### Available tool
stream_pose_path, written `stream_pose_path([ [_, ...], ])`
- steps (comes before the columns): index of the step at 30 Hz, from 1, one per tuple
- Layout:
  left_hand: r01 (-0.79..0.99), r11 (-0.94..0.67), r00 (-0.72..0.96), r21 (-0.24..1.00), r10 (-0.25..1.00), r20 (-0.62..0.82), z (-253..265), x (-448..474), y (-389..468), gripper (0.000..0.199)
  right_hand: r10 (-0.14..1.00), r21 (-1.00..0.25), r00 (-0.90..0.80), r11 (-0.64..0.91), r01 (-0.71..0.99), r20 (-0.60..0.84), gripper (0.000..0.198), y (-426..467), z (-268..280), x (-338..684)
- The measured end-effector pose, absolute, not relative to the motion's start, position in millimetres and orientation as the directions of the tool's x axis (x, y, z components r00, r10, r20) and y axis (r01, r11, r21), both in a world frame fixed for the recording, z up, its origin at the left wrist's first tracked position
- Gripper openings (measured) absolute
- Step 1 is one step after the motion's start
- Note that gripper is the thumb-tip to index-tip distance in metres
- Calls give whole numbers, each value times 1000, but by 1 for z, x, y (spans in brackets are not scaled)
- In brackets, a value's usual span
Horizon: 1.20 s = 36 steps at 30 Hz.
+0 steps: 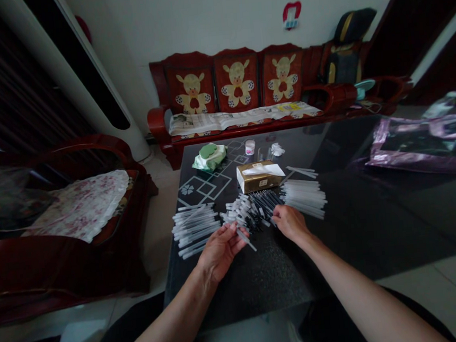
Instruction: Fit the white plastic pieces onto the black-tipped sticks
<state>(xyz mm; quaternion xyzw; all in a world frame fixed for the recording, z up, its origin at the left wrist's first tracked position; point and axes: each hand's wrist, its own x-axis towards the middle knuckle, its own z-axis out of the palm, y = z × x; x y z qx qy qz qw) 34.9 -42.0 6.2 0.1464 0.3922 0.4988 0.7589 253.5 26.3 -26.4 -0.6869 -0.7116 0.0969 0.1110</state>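
My left hand (221, 250), palm turned up, holds a slim whitish pen barrel (247, 240) between thumb and fingers, its narrow end pointing towards me. My right hand (290, 221) is pinched at the near edge of a heap of thin dark rods (266, 200) that look like pen refills; what sits in the fingertips is too small to make out. Just beyond my left hand lies a pile of short white caps (240, 210) mixed with black pieces. Several frosted tubes (195, 228) are stacked on the left, and more pale tubes (304, 197) lie to the right.
Behind the piles stands a gold tissue box (259, 176). Further back are a green wipes pack (209, 156), a small white-pink tub (250, 147) and crumpled tissue (277, 149). A purple plastic bag (413, 147) lies on the right of the black table (352, 224).
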Motion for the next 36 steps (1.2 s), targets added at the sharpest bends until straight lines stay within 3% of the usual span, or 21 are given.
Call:
stream_pose_path([
  [4, -638, 453, 189, 623, 876, -443, 5, 34, -44, 7, 1000, -301, -12, 12, 953, 1, 10, 30, -30, 251],
  [7, -640, 406, 149, 652, 899, -413, 3, 33, -42, 6, 1000, -445, 1, 7, 895, 16, 10, 28, -24, 250],
  [9, -646, 355, 102, 676, 918, -384, 1, 33, -41, 8, 998, -673, -48, 5, 740, -45, 11, 22, -18, 246],
  [11, -654, 304, 58, 693, 933, -354, 0, 32, -39, 11, 973, -888, -192, -25, 459, -127, 17, 12, -11, 241],
  [13, -660, 260, 23, 705, 945, -327, -1, 32, -38, 13, 937, -979, -322, -79, 190, -138, 24, 0, -7, 234],
  [15, -662, 227, -2, 714, 952, -305, -2, 32, -38, 15, 923, -990, -359, -136, 32, -138, 29, -10, -4, 228],
  [18, -659, 201, -22, 725, 958, -285, -2, 34, -38, 18, 922, -981, -356, -184, -60, -152, 30, -19, -1, 222],
  [36, -587, 135, -38, 798, 980, -193, -2, 40, -44, 30, 923, -982, -364, -169, -82, -128, 28, -20, -3, 217],
])
